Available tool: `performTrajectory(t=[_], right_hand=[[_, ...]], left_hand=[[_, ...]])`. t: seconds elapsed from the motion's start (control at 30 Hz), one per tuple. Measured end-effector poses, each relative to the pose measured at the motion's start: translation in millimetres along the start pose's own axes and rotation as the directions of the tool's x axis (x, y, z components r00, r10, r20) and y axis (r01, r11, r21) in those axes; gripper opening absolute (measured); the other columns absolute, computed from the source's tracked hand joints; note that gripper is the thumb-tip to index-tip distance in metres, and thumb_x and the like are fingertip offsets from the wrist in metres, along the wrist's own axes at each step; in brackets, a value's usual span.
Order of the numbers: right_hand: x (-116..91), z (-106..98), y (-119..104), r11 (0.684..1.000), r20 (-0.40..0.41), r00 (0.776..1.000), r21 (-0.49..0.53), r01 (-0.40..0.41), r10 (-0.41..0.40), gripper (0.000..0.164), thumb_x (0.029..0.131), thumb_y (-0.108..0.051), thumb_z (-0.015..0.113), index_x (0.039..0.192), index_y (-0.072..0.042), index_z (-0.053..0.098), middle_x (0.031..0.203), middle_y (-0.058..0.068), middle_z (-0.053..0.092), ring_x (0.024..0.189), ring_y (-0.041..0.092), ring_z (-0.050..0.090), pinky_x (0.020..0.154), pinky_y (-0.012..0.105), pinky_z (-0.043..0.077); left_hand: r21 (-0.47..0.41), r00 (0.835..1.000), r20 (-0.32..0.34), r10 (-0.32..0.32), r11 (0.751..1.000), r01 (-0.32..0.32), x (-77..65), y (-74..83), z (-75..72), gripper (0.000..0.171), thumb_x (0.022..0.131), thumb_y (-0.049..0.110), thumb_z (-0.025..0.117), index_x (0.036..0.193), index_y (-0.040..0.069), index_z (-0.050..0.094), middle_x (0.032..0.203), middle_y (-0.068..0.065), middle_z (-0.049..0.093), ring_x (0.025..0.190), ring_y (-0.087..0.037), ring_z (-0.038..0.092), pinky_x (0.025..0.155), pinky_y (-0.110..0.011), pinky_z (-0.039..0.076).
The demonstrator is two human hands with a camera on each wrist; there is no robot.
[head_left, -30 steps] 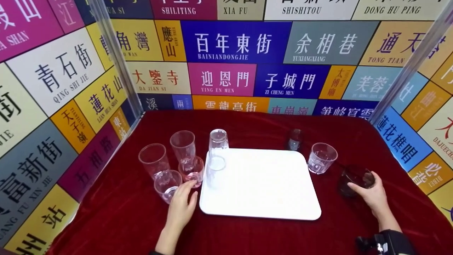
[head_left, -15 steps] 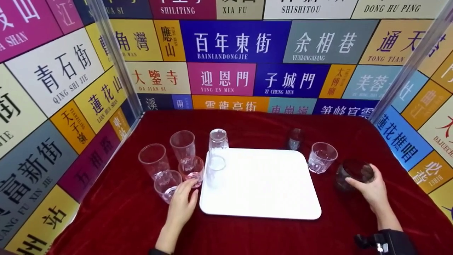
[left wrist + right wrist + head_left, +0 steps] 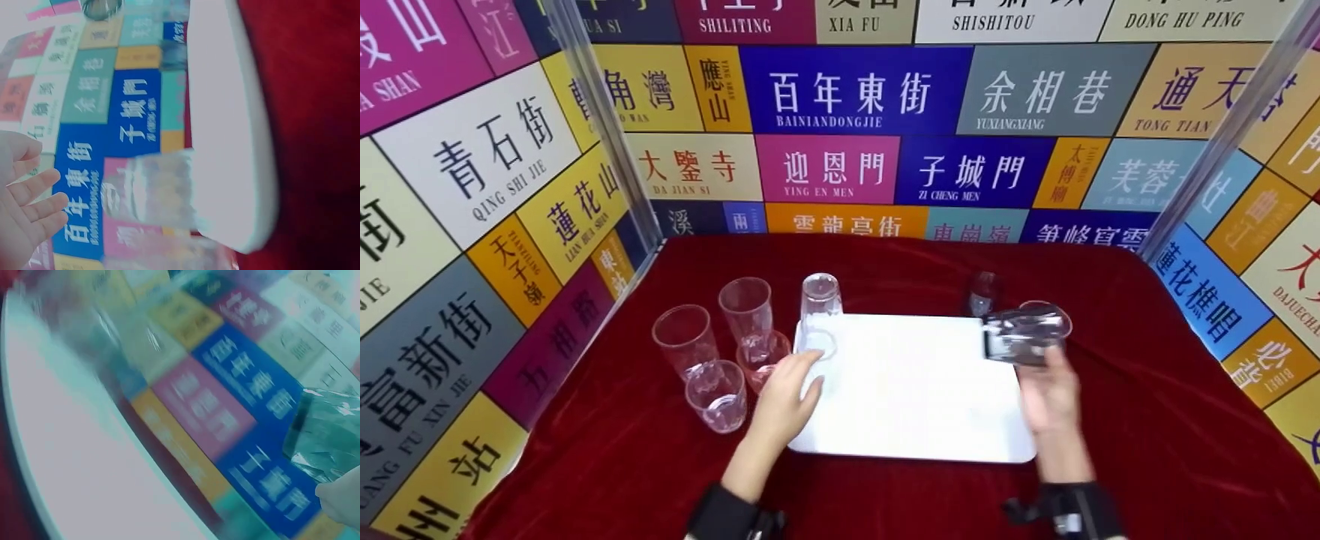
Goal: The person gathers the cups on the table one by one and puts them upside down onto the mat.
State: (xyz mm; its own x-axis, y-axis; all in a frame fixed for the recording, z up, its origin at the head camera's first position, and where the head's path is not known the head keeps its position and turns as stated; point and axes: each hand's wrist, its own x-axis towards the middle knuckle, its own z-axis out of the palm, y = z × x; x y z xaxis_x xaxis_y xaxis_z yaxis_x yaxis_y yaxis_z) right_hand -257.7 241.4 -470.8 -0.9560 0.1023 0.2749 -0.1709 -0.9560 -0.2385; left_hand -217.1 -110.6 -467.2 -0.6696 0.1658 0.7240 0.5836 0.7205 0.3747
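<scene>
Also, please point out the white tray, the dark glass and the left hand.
White tray (image 3: 911, 401): head view, bare surface.
Dark glass (image 3: 1012, 337): head view, side wall.
Left hand (image 3: 787, 390): head view, its back.

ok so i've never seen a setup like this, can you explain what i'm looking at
There is no machine here, just a person's two bare hands. The wide picture comes from a camera on the head, looking forward and down; the two sideways-leaning ones come from cameras worn on the wrists. A white tray lies on a red cloth. An upside-down clear glass stands on its far left corner, four glasses stand to its left, and a small dark glass stands beyond its far right corner. The right hand holds a smoky glass tipped sideways; the left hand holds nothing.
</scene>
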Motion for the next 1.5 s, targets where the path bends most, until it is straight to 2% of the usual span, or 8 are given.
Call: performTrajectory(t=[0.23,0.47,0.63,0.87,1.03,1.23,1.37,1.5], right_hand=[[-10,1,49,0.962,-0.096,0.983,0.241,-0.131,0.158,0.022,0.086,0.002,0.057,0.108,0.002,0.058,0.105,0.015,0.063,0.098,0.027,0.059,0.100,0.034,0.040],[-17,2,67,0.968,-0.116,0.976,0.190,-0.163,0.187,0.022,0.090,-0.005,0.055,0.111,-0.002,0.058,0.107,0.013,0.062,0.099,0.024,0.059,0.099,0.031,0.040],[-24,9,79,0.969,-0.117,0.969,0.147,-0.200,0.218,0.022,0.090,-0.006,0.055,0.110,-0.001,0.060,0.107,0.012,0.064,0.100,0.022,0.059,0.100,0.030,0.039],[-36,19,95,0.960,-0.109,0.955,0.075,-0.269,0.276,0.021,0.091,-0.012,0.053,0.109,-0.001,0.058,0.109,0.012,0.062,0.104,0.022,0.058,0.106,0.027,0.031],[-42,22,100,0.953,-0.127,0.944,0.049,-0.300,0.303,0.020,0.094,-0.016,0.050,0.104,-0.002,0.059,0.101,0.010,0.063,0.096,0.020,0.059,0.092,0.026,0.045],[-43,25,101,0.942,-0.065,0.947,-0.102,-0.319,0.314,0.021,0.094,-0.018,0.050,0.108,-0.006,0.061,0.104,0.006,0.064,0.099,0.016,0.059,0.094,0.025,0.043],[-37,23,87,0.883,-0.099,0.950,-0.351,-0.312,0.296,0.031,0.094,-0.016,0.049,0.123,-0.006,0.047,0.117,0.001,0.058,0.108,0.011,0.055,0.109,0.027,0.026],[-29,11,57,0.725,-0.179,0.955,-0.622,-0.297,0.238,0.067,0.092,-0.013,0.053,0.141,0.002,0.011,0.143,0.017,0.032,0.122,0.012,0.043,0.114,0.034,0.012]], left_hand=[[-0.023,0.990,0.143,-0.019,0.999,0.022,33.2,21.3,9.3,0.039,0.084,0.013,0.063,0.121,0.003,0.055,0.116,-0.012,0.061,0.109,-0.027,0.055,0.095,-0.038,0.043],[-0.015,0.958,0.288,-0.016,1.000,0.021,58.1,42.3,21.6,0.047,0.087,0.021,0.061,0.128,0.003,0.049,0.123,-0.012,0.056,0.114,-0.027,0.052,0.098,-0.038,0.040],[-0.009,0.910,0.411,-0.050,0.998,0.059,68.8,51.9,36.4,0.060,0.087,0.031,0.061,0.135,0.002,0.040,0.132,-0.013,0.050,0.123,-0.027,0.045,0.104,-0.037,0.035],[-0.077,0.869,0.489,-0.074,0.989,0.128,66.2,51.1,57.6,0.075,0.083,0.041,0.064,0.140,0.003,0.033,0.138,-0.014,0.042,0.127,-0.026,0.040,0.105,-0.037,0.034],[-0.158,0.874,0.481,-0.070,0.973,0.165,58.3,51.2,63.3,0.078,0.079,0.041,0.068,0.138,0.003,0.034,0.134,-0.013,0.044,0.122,-0.024,0.044,0.102,-0.034,0.038],[-0.268,0.917,0.398,-0.035,0.951,0.153,53.6,48.7,59.5,0.076,0.073,0.031,0.076,0.132,0.001,0.038,0.124,-0.014,0.048,0.114,-0.022,0.049,0.097,-0.032,0.041],[-0.244,0.921,0.387,-0.043,0.959,0.147,58.2,43.3,41.9,0.074,0.071,0.029,0.078,0.130,0.000,0.042,0.122,-0.014,0.050,0.113,-0.024,0.049,0.097,-0.034,0.041],[-0.159,0.892,0.442,-0.099,0.969,0.187,63.8,36.7,17.8,0.076,0.067,0.026,0.080,0.128,-0.001,0.043,0.123,-0.016,0.051,0.115,-0.028,0.048,0.099,-0.038,0.039]])
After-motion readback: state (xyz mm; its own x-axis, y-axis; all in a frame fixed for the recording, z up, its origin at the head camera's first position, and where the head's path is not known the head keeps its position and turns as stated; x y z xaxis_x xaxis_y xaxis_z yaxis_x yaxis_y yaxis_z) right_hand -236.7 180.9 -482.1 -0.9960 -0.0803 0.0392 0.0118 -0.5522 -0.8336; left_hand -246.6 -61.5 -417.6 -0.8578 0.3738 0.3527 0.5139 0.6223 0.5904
